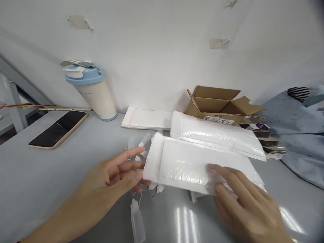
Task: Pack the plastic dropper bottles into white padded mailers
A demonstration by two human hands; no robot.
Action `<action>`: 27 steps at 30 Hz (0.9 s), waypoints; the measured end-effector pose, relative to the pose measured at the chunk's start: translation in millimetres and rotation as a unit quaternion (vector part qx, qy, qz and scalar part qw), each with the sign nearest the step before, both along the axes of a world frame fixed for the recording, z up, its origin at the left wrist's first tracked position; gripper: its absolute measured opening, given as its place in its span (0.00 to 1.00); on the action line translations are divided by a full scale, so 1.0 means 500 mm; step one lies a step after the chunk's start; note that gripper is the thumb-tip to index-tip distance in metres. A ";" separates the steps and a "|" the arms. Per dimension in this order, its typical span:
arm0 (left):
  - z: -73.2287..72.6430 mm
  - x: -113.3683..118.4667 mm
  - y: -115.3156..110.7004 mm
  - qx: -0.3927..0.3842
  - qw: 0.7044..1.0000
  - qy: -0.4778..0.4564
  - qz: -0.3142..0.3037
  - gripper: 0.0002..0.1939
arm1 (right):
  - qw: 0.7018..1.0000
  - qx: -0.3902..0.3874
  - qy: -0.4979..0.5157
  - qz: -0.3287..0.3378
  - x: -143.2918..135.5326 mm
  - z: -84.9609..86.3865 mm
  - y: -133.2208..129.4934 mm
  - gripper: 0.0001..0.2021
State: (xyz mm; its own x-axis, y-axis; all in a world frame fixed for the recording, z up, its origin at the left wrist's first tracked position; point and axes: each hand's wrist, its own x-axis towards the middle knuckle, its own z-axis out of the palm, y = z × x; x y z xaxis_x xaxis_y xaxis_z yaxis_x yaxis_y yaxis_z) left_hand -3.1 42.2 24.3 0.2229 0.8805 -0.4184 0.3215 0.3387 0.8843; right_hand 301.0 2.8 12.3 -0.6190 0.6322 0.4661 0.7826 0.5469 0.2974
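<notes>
A white padded envelope [187,162] lies across the middle of the view, its folded flap at the left end. My right hand [243,199] grips its near right part, the fingers on top and slightly blurred; the thumb is mostly hidden. At the flap end is my left hand [118,175], its fingers apart and the fingertips at the envelope's edge. Partly under the envelope and behind my left hand lie several small translucent plastic pieces with white cords; one small translucent tube [138,222] lies nearer to me.
Another padded envelope [215,131] lies just behind, beside a flat stack of white envelopes [146,118]. An open cardboard box [215,101] stands at the wall, near stacked dark packages [268,138]. A tumbler [93,91] and phone [59,130] are left; grey-blue fabric [298,135] is right.
</notes>
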 end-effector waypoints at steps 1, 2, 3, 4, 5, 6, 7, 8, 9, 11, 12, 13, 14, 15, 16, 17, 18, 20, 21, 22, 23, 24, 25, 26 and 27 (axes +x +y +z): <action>-0.001 0.001 0.000 -0.009 1.000 -0.012 -0.012 0.32 | 1.000 0.007 0.001 -0.013 0.004 0.000 0.006 0.09; -0.003 0.002 0.000 -0.017 0.999 -0.022 -0.023 0.32 | 1.000 0.013 0.001 -0.024 0.007 0.000 0.011 0.10; -0.005 0.004 0.000 -0.024 0.999 -0.029 -0.033 0.31 | 0.999 0.016 0.000 -0.031 0.010 0.001 0.015 0.10; -0.007 0.006 0.000 -0.031 0.998 -0.032 -0.037 0.31 | 0.999 0.015 0.000 -0.036 0.012 0.002 0.018 0.10; -0.008 0.008 0.000 -0.036 0.998 -0.034 -0.039 0.30 | 0.999 0.011 0.001 -0.038 0.014 0.004 0.021 0.10; -0.010 0.010 -0.001 -0.039 0.998 -0.038 -0.040 0.30 | 0.999 0.002 0.007 -0.039 0.017 0.007 0.022 0.09; -0.012 0.011 -0.001 -0.039 0.997 -0.044 -0.039 0.30 | 0.999 -0.010 0.016 -0.038 0.020 0.010 0.022 0.09; -0.013 0.013 -0.002 -0.040 0.997 -0.050 -0.039 0.29 | 0.999 -0.025 0.025 -0.035 0.025 0.013 0.021 0.08; -0.015 0.014 -0.004 -0.042 0.997 -0.054 -0.040 0.29 | 0.998 -0.038 0.036 -0.032 0.032 0.016 0.020 0.08; -0.018 0.015 -0.007 -0.045 0.996 -0.055 -0.048 0.28 | 0.996 -0.052 0.058 -0.035 0.052 0.023 0.016 0.07; -0.020 0.015 -0.008 -0.046 0.996 -0.051 -0.052 0.27 | 0.995 -0.055 0.067 -0.043 0.063 0.027 0.015 0.07; -0.020 0.016 -0.009 -0.046 0.996 -0.048 -0.055 0.26 | 0.994 -0.055 0.078 -0.051 0.075 0.030 0.014 0.06; -0.020 0.017 -0.010 -0.046 0.996 -0.045 -0.058 0.26 | 0.993 -0.052 0.090 -0.058 0.087 0.033 0.014 0.06; -0.020 0.017 -0.010 -0.046 0.996 -0.042 -0.060 0.26 | 0.992 -0.048 0.099 -0.060 0.099 0.036 0.014 0.05; -0.019 0.018 -0.010 -0.046 0.996 -0.040 -0.061 0.26 | 0.991 -0.038 0.107 -0.064 0.109 0.039 0.016 0.05; -0.019 0.019 -0.010 -0.046 0.996 -0.039 -0.062 0.26 | 0.990 -0.028 0.112 -0.077 0.117 0.041 0.018 0.05; -0.018 0.019 -0.010 -0.045 0.996 -0.039 -0.063 0.26 | 0.988 -0.013 0.116 -0.097 0.124 0.043 0.021 0.07; -0.017 0.018 -0.011 -0.042 0.996 -0.035 -0.066 0.25 | 0.980 0.020 0.121 -0.156 0.131 0.045 0.030 0.10; -0.017 0.018 -0.011 -0.040 0.996 -0.032 -0.068 0.25 | 0.976 0.033 0.120 -0.180 0.133 0.045 0.035 0.10; -0.016 0.018 -0.012 -0.039 0.996 -0.026 -0.070 0.25 | 0.973 0.042 0.116 -0.197 0.134 0.044 0.041 0.11; -0.015 0.018 -0.013 -0.039 0.996 -0.021 -0.072 0.25 | 0.971 0.046 0.110 -0.205 0.135 0.042 0.046 0.11; -0.013 0.019 -0.014 -0.039 0.996 -0.017 -0.074 0.25 | 0.970 0.048 0.107 -0.211 0.138 0.041 0.051 0.11; -0.009 0.021 -0.015 -0.040 0.996 -0.015 -0.077 0.25 | 0.969 0.047 0.106 -0.217 0.142 0.038 0.055 0.11; -0.005 0.024 -0.016 -0.041 0.996 -0.016 -0.079 0.26 | 0.967 0.048 0.111 -0.222 0.150 0.036 0.057 0.11; 0.000 0.027 -0.017 -0.041 0.996 -0.017 -0.081 0.27 | 0.965 0.054 0.121 -0.224 0.161 0.034 0.056 0.11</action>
State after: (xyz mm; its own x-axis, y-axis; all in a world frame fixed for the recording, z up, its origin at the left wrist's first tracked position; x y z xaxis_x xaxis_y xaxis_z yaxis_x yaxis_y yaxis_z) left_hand 10.4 33.7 24.2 0.3747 0.7943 -0.4782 0.3491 0.3569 0.8665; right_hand 381.3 30.8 29.2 -0.1585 0.7509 0.6412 0.9873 0.1126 0.1123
